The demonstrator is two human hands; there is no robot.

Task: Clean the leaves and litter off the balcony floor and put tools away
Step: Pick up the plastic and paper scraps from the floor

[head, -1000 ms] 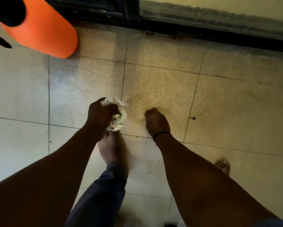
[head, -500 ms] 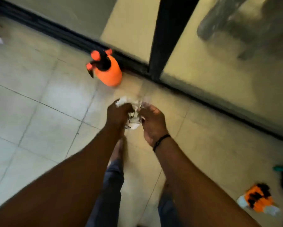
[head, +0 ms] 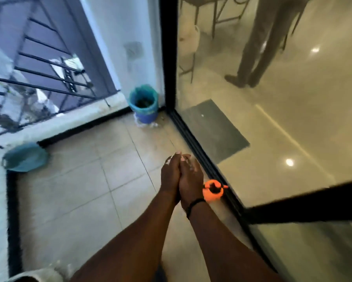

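My left hand (head: 169, 176) and my right hand (head: 192, 178) are pressed together palm to palm above the tiled balcony floor (head: 85, 180). Between them they hold crumpled white paper litter (head: 189, 161), which shows only as small white bits at the fingertips. A blue waste bin (head: 144, 105) with a green liner stands in the far corner beside the glass door frame. More white scraps (head: 144, 124) lie at its foot. Below and right of my right wrist an orange spray bottle (head: 212, 192) stands on the floor against the door track.
A teal dustpan (head: 24, 157) leans on the low white ledge at left, under the black railing (head: 39, 80). The glass sliding door (head: 272, 139) runs along the right; a person's legs (head: 262, 47) stand behind it. A white pot rim (head: 28, 277) sits at bottom left.
I have risen from a crouch and the view has swung up toward the bin corner. Both hands lifted off the floor and closed together around the paper.
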